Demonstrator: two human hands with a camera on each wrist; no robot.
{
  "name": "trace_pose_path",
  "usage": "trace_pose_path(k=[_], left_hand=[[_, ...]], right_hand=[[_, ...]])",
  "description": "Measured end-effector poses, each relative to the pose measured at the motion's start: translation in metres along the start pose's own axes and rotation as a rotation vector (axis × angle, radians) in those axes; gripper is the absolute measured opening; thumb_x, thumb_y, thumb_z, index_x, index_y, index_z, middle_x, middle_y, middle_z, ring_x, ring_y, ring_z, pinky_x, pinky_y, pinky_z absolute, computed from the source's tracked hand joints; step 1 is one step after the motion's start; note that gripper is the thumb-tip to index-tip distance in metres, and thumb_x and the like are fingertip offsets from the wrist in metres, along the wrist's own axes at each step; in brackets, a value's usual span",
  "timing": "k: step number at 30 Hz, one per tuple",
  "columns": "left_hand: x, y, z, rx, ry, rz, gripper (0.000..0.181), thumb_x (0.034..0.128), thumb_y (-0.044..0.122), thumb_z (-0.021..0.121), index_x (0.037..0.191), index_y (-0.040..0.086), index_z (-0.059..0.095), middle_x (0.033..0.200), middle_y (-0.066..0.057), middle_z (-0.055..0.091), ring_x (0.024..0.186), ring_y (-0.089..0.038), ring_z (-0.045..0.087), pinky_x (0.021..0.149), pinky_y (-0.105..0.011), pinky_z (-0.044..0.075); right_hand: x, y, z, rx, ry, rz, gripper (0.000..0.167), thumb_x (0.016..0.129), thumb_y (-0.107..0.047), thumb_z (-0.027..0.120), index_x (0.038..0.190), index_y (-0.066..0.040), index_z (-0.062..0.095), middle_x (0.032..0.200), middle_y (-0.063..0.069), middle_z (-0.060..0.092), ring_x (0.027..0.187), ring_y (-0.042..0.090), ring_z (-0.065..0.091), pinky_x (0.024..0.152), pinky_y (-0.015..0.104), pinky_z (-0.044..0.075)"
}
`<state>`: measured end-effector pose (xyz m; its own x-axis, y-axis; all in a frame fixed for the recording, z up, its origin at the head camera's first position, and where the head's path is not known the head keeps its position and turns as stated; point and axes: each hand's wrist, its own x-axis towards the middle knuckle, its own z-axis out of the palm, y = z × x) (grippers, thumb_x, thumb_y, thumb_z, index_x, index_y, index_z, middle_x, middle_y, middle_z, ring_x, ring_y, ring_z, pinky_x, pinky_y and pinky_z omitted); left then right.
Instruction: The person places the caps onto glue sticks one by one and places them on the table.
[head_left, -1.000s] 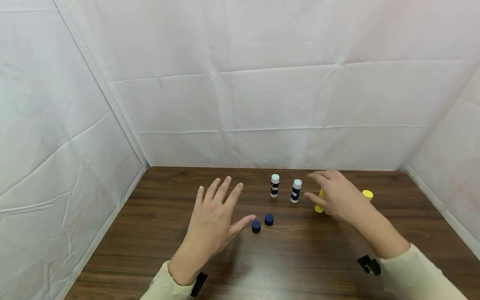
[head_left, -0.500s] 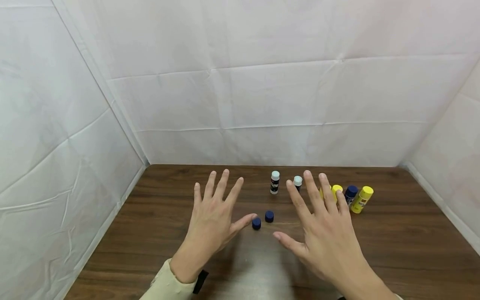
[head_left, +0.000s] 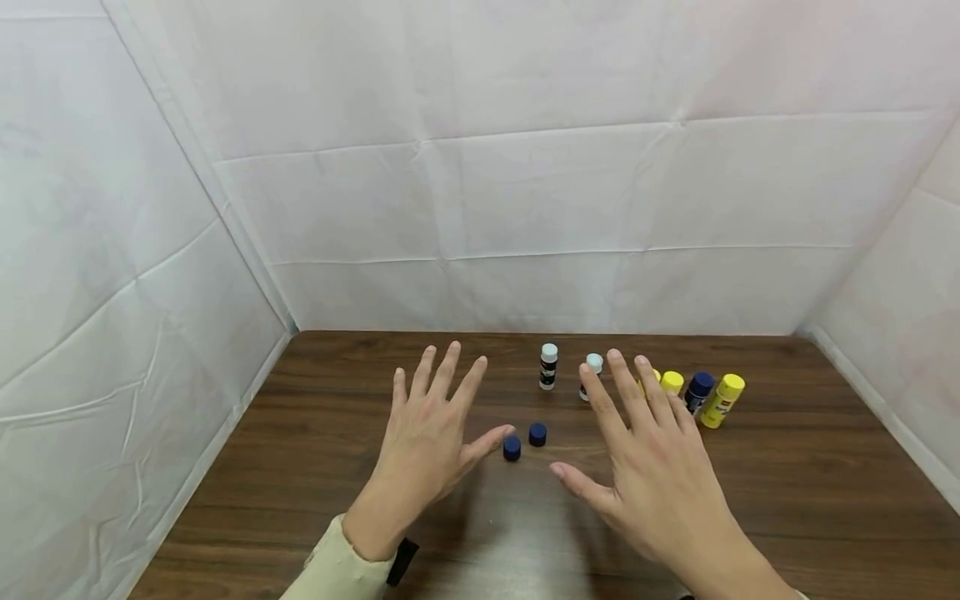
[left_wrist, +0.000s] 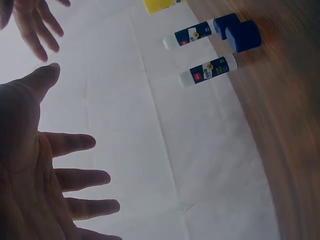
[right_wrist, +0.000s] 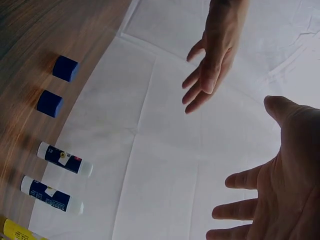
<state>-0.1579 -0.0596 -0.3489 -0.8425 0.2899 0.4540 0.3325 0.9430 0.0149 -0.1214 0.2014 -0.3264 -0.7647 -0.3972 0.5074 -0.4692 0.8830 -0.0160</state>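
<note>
My left hand (head_left: 427,437) hovers over the table with its fingers spread, holding nothing; its thumb tip appears beside a navy cap (head_left: 512,448). A second navy cap (head_left: 537,434) stands close by. With fingers straight and apart, my right hand (head_left: 656,475) hangs over the table and holds nothing. Two navy-labelled glue sticks with pale tops stand upright behind the caps: the left glue stick (head_left: 548,367) in full view, the right glue stick (head_left: 585,387) partly behind my right fingers. Both show in the left wrist view, the nearer glue stick (left_wrist: 207,71) below the other.
To the right stand a yellow glue stick (head_left: 723,402), a navy-capped glue stick (head_left: 700,392) and two more yellow-capped ones, partly hidden by my right hand. All are on the dark wooden table (head_left: 300,475). White cloth walls (head_left: 525,208) enclose its back and sides.
My right hand has come back from the yellow glue sticks, leftward and toward me, and its fingers have spread. Over the last half second both hands stay nearly still.
</note>
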Motion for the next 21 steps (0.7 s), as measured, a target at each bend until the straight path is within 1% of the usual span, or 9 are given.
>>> trace_pose_path(k=[3, 5, 9, 12, 16, 19, 21], left_hand=[[0.009, 0.001, 0.007, -0.077, -0.034, -0.001, 0.082, 0.0931, 0.073, 0.052, 0.156, 0.021, 0.042, 0.161, -0.013, 0.037, 0.147, -0.040, 0.035, 0.112, -0.068, 0.033], [0.019, 0.002, 0.015, -0.141, -0.074, -0.002, 0.079, 0.0942, 0.070, 0.053, 0.154, 0.019, 0.044, 0.160, -0.014, 0.039, 0.145, -0.040, 0.038, 0.111, -0.066, 0.036], [0.042, 0.006, 0.037, -0.310, -0.172, -0.036, 0.077, 0.0955, 0.065, 0.056, 0.152, 0.013, 0.047, 0.157, -0.015, 0.043, 0.143, -0.036, 0.043, 0.113, -0.056, 0.040], [0.060, 0.010, 0.059, -0.449, -0.247, -0.103, 0.076, 0.0953, 0.061, 0.060, 0.151, 0.012, 0.048, 0.154, -0.011, 0.047, 0.141, -0.030, 0.046, 0.114, -0.047, 0.041], [0.080, 0.019, 0.086, -0.553, -0.320, -0.196, 0.072, 0.0944, 0.053, 0.068, 0.149, 0.009, 0.049, 0.149, -0.010, 0.053, 0.135, -0.028, 0.052, 0.110, -0.045, 0.046], [0.091, 0.025, 0.104, -0.596, -0.339, -0.274, 0.069, 0.0934, 0.046, 0.072, 0.148, 0.010, 0.050, 0.146, -0.011, 0.056, 0.128, -0.029, 0.058, 0.103, -0.045, 0.051], [0.097, 0.027, 0.115, -0.654, -0.326, -0.353, 0.064, 0.0932, 0.043, 0.073, 0.145, 0.012, 0.053, 0.142, -0.010, 0.059, 0.123, -0.028, 0.061, 0.099, -0.044, 0.054]], right_hand=[[0.000, 0.001, -0.002, 0.002, -0.003, 0.005, 0.098, 0.090, -0.074, 0.055, 0.165, -0.026, 0.013, 0.168, 0.011, 0.021, 0.151, 0.041, 0.024, 0.108, 0.069, 0.036], [0.000, 0.002, -0.003, 0.005, -0.004, 0.010, 0.098, 0.090, -0.074, 0.055, 0.165, -0.027, 0.013, 0.168, 0.011, 0.022, 0.152, 0.040, 0.025, 0.107, 0.068, 0.037], [-0.001, 0.002, -0.004, 0.010, -0.006, 0.021, 0.097, 0.090, -0.073, 0.055, 0.165, -0.027, 0.013, 0.168, 0.008, 0.022, 0.152, 0.037, 0.025, 0.105, 0.068, 0.039], [-0.002, 0.002, -0.005, 0.015, -0.005, 0.027, 0.096, 0.090, -0.073, 0.055, 0.164, -0.027, 0.015, 0.168, 0.007, 0.021, 0.153, 0.036, 0.024, 0.105, 0.068, 0.039], [-0.003, 0.002, -0.007, 0.022, -0.003, 0.026, 0.096, 0.091, -0.072, 0.056, 0.164, -0.027, 0.015, 0.168, 0.007, 0.023, 0.152, 0.036, 0.026, 0.104, 0.067, 0.041], [-0.003, 0.002, -0.008, 0.027, 0.003, 0.017, 0.095, 0.091, -0.071, 0.056, 0.164, -0.026, 0.015, 0.167, 0.008, 0.025, 0.150, 0.038, 0.030, 0.104, 0.064, 0.043], [-0.003, 0.002, -0.009, 0.029, 0.003, 0.012, 0.095, 0.092, -0.070, 0.056, 0.164, -0.026, 0.015, 0.167, 0.009, 0.026, 0.149, 0.038, 0.031, 0.105, 0.063, 0.043]])
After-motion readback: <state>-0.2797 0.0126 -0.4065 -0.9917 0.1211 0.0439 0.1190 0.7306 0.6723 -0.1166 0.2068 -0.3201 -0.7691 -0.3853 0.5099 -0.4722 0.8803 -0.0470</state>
